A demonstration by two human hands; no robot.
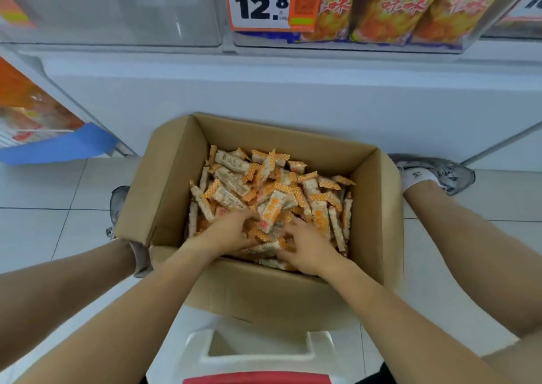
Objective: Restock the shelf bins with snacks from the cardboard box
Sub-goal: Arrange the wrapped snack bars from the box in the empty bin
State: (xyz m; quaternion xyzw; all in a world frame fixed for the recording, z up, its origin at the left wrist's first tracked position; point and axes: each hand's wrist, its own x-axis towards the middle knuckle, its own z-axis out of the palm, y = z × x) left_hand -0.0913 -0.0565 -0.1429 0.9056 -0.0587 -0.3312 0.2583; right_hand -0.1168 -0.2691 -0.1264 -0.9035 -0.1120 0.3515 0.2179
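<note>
Step in hand: scooping a load out of the open brown cardboard box (164, 196), which sits on the white tiled floor (44, 216) between the person's feet, right below the shelf.

Small orange-and-white wrapped snack bars (264, 184) fill it in a loose heap.

Left hand (227, 231) and right hand (308, 247) are both dug into the near side of the heap, fingers curled in among the wrappers, gathering a clump between them. Fingertips are buried, so how many bars each hand has I can't tell.

Advice: cup from underneath, press the palms toward each other, lift straight up past the box rim. Slick wrappers will likely slide, so take a modest load.

Target is probably the clear plastic shelf bin (111, 11) at upper left, which looks empty; the neighbouring bin holds yellow-orange snack bags (396, 5).
</note>
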